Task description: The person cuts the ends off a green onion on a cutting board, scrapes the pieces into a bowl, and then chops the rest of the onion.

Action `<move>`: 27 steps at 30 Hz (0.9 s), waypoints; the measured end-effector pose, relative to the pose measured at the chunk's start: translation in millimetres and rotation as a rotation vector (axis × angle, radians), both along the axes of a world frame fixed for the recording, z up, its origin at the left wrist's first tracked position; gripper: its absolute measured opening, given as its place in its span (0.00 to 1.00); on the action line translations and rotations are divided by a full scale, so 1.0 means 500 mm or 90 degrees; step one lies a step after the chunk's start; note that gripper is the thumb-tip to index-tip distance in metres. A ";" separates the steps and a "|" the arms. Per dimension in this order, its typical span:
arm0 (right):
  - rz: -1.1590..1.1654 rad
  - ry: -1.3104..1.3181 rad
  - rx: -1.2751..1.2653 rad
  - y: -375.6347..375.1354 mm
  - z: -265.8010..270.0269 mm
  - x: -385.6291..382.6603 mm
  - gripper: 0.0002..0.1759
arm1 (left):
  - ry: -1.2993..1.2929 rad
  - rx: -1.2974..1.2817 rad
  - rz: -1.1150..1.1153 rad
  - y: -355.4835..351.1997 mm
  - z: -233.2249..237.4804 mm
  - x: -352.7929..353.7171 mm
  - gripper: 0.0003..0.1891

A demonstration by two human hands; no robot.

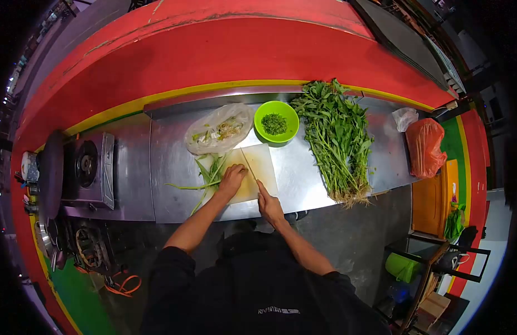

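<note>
My right hand (270,206) grips the handle of a knife (249,163), whose blade points away from me over a pale cutting board (264,162). On the board's left part, my left hand (234,178) is closed, its fingers curled on green stalks (210,174). Those stalks and leaves spread left from the hand onto the steel counter; the ends under my fingers are hidden. Behind the board stands a lime-green bowl (294,124) with chopped greens (274,124) inside. A clear plastic bag (205,127) holding plant scraps lies left of the bowl.
A large bunch of leafy greens (339,139) lies right of the board, roots toward the front edge. Farther right sits a red plastic bag (424,148). On the left is a gas stove (91,167). A red wall (241,56) rises behind the steel counter (174,190).
</note>
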State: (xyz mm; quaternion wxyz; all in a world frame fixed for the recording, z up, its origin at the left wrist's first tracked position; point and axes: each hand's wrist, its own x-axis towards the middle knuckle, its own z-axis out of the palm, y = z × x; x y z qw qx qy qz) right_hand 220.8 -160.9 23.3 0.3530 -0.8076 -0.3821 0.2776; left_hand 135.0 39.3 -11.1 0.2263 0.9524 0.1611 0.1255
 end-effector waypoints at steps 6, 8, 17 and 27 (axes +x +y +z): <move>-0.010 0.043 -0.003 -0.031 0.010 -0.013 0.31 | -0.032 0.002 -0.002 0.005 0.002 0.006 0.13; -0.010 0.048 -0.036 -0.033 0.012 -0.014 0.31 | -0.048 0.013 -0.004 0.005 -0.006 0.006 0.12; 0.011 0.021 -0.065 -0.020 -0.019 -0.010 0.32 | 0.013 -0.016 0.006 0.002 0.008 0.011 0.13; -0.017 0.031 -0.002 -0.011 -0.001 -0.008 0.31 | -0.006 0.009 -0.040 0.016 0.006 -0.001 0.16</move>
